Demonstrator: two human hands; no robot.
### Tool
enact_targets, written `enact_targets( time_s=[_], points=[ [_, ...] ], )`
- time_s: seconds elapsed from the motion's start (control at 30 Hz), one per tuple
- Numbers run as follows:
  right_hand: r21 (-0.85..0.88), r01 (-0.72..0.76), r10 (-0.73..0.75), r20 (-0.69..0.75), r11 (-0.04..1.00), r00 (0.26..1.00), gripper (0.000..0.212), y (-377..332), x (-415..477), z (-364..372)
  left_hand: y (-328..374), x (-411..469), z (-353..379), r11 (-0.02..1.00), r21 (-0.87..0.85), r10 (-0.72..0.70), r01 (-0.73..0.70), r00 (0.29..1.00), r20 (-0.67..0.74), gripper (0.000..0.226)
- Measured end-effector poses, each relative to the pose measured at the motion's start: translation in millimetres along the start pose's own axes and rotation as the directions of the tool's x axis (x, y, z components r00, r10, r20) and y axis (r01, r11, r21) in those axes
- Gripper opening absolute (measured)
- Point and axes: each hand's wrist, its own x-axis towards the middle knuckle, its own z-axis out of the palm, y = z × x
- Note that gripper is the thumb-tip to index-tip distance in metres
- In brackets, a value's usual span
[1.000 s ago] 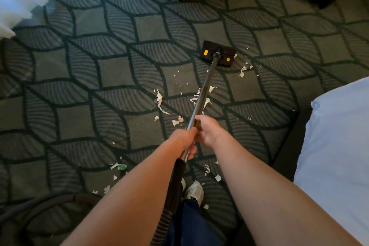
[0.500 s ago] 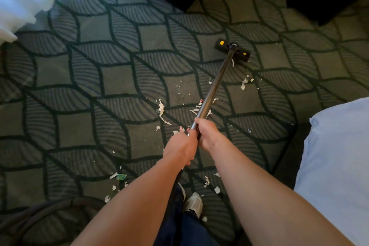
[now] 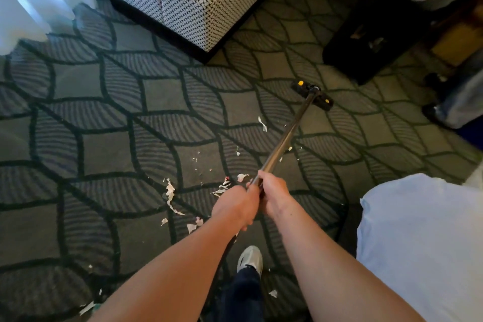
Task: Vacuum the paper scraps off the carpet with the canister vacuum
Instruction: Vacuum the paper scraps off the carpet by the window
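Note:
Both hands grip the metal vacuum wand (image 3: pixel 287 138): my left hand (image 3: pixel 236 208) lower on it, my right hand (image 3: pixel 273 192) just above. The wand runs up and right to the black floor nozzle (image 3: pixel 312 95) with yellow spots, which lies flat on the patterned carpet (image 3: pixel 130 138). White paper scraps lie on the carpet: a long strip (image 3: pixel 170 196), bits (image 3: pixel 224 187) just left of my hands, one piece (image 3: pixel 262 123) left of the wand, more near my shoe (image 3: pixel 249 259) and at the bottom left (image 3: pixel 87 307). The canister is out of view.
A woven-pattern upholstered seat (image 3: pixel 198 0) stands at the top centre. A white curtain (image 3: pixel 31 2) hangs at top left. Dark furniture (image 3: pixel 371 42) stands at top right, with another person's legs (image 3: pixel 460 102) beside it. A pale blue bed sheet (image 3: pixel 423 243) fills the lower right.
The nozzle has been pushed farther away and to the right, past the scraps near the wand. My arms have stretched out and the view has tilted up, showing more furniture.

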Motion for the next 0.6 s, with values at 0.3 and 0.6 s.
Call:
enact_targets(
  time_s=[0.3,0.6],
  points=[
    [-0.006,-0.013,0.013,-0.027,1.000,1.000,0.014,-71,69,-42,86,58,27,1.000,0.012,-0.012,0.012,0.999,0.040,0.059],
    [-0.075,-0.082,0.080,-0.019,0.994,0.997,0.013,-133,158,-89,168,122,74,0.996,-0.011,-0.084,0.085,0.993,0.080,0.057]
  ],
)
